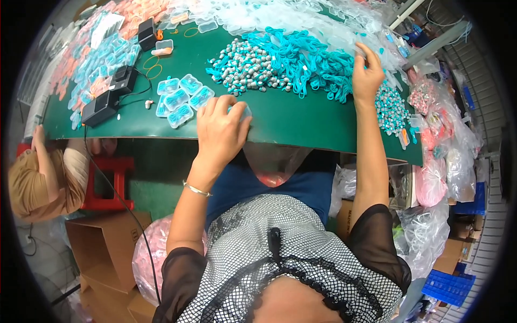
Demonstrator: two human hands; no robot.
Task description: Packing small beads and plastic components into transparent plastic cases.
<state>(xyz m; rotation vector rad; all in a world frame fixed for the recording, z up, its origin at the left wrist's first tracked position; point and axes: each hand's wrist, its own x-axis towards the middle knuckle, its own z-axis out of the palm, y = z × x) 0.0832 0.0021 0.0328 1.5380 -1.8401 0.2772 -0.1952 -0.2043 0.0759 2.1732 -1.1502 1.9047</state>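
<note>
A small clear plastic case [243, 111] sits at the near edge of the green table [301, 121], half covered by the left hand [219, 129], whose fingers curl over it in a loose grasp. The right hand [367, 72] reaches up to the far pile of clear cases [301, 19], fingertips pinched on one beside the heap of teal corded earplugs [301, 59]. This looks like the packing step, which calls next for a corded pair and an opened case.

Single head-worn fisheye view — steeply downward, close above the green table [301, 116] — edges bowed.
</note>
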